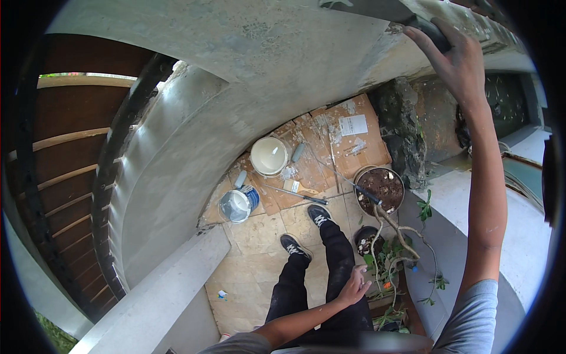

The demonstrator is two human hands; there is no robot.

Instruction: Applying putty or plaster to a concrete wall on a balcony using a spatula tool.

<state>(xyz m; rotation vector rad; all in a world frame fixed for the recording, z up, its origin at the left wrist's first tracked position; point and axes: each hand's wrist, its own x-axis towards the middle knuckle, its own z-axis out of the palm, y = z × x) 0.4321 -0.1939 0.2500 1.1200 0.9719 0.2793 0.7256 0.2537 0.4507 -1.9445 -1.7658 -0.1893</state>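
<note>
Up at the top right, my right hand (457, 56) is closed around the dark handle of a wide putty knife (383, 10). Its grey blade lies against the concrete wall (295, 47), whose surface is patchy and pale grey. Part of the blade is cut off by the upper edge of the view. My left hand (355, 286) hangs low in front of my right leg. Its fingers are loosely bent and somewhat apart, and nothing shows in them.
On the cardboard (354, 141) below stand a white bucket (269, 157) and a clear-and-blue bucket (239, 205). Paint rollers (318, 199) and a paintbrush (299, 187) lie around. A soil-filled pot (380, 190) and a branching plant (401, 236) are on the right. Wooden slats (71, 144) rise at left.
</note>
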